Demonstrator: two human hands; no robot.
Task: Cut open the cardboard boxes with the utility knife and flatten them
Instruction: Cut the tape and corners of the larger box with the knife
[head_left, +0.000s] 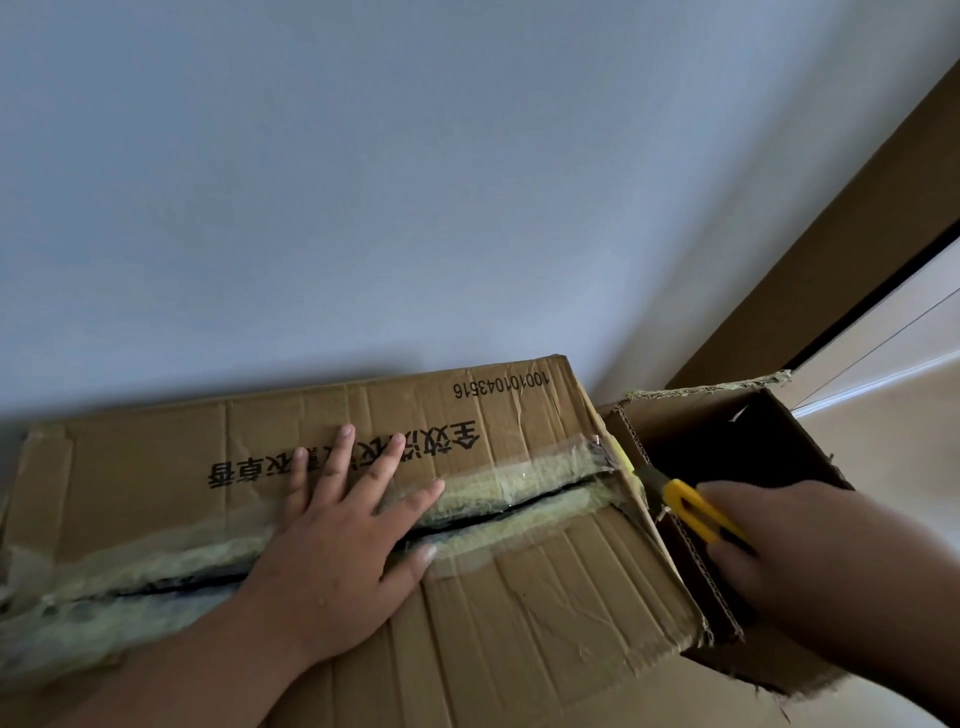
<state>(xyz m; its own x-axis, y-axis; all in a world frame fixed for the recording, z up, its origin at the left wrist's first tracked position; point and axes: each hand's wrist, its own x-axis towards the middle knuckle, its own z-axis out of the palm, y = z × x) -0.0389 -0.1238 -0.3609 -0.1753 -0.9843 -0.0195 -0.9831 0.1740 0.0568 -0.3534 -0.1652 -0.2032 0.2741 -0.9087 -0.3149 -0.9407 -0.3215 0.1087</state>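
While left hand (340, 540) presses box (519, 587) flat, right grip (779, 545) clasps knife (698, 512).

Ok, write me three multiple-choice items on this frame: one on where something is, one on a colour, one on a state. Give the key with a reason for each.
1. Where does the left hand lie?
A. flat on the taped seam on top of the printed box
B. inside the open box
C. on the wall

2. What colour is the utility knife handle?
A. red
B. yellow
C. blue

3. What is the state of the smaller box on the right?
A. taped shut
B. flattened
C. open, with a dark inside

Key:
1 A: its spread fingers lie across the tape on the printed box's top.
2 B: the handle gripped in the right hand is bright yellow.
3 C: its flaps stand up and the hollow inside shows.
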